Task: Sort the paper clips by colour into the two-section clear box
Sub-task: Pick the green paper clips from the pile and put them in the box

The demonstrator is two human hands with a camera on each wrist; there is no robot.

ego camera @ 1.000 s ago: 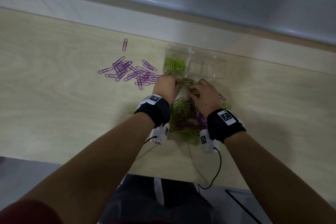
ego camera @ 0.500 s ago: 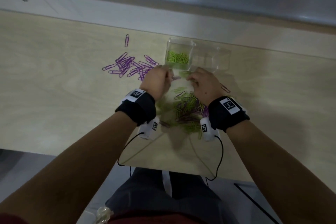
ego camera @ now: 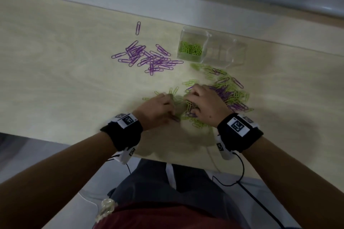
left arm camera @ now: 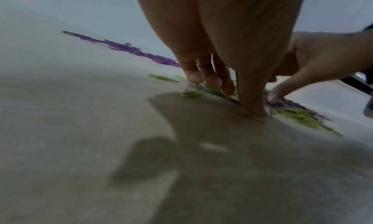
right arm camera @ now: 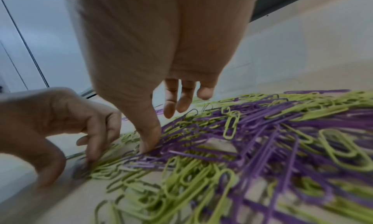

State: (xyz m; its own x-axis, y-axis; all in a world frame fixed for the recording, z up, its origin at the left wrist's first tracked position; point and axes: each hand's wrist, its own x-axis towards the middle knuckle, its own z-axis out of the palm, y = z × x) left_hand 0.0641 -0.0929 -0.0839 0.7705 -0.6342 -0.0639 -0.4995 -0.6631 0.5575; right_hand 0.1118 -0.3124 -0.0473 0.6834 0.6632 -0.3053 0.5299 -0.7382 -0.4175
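A two-section clear box [ego camera: 230, 62] stands at the back; its left section holds green clips [ego camera: 190, 49], its right section shows none. Sorted purple clips [ego camera: 147, 57] lie left of it. A mixed pile of green and purple clips [ego camera: 229, 95] spreads in front of the box. My left hand [ego camera: 167, 106] is at the pile's near-left edge, thumb [left arm camera: 254, 111] pressed on the table, fingers [left arm camera: 201, 79] bent over green clips; I see no clip pinched. My right hand [ego camera: 193, 98] is beside it, thumb [right arm camera: 149, 144] pressing into the pile [right arm camera: 242, 147], fingers [right arm camera: 177, 103] hanging straight above.
One purple clip [ego camera: 138, 28] lies alone behind the purple group. The table's near edge [ego camera: 167, 161] runs just below my wrists, with cables hanging over it. A pale wall ledge [ego camera: 167, 5] bounds the table at the back.
Both hands have drawn back from the front of the box to the near-left side of the mixed pile. The pile looks more spread out.
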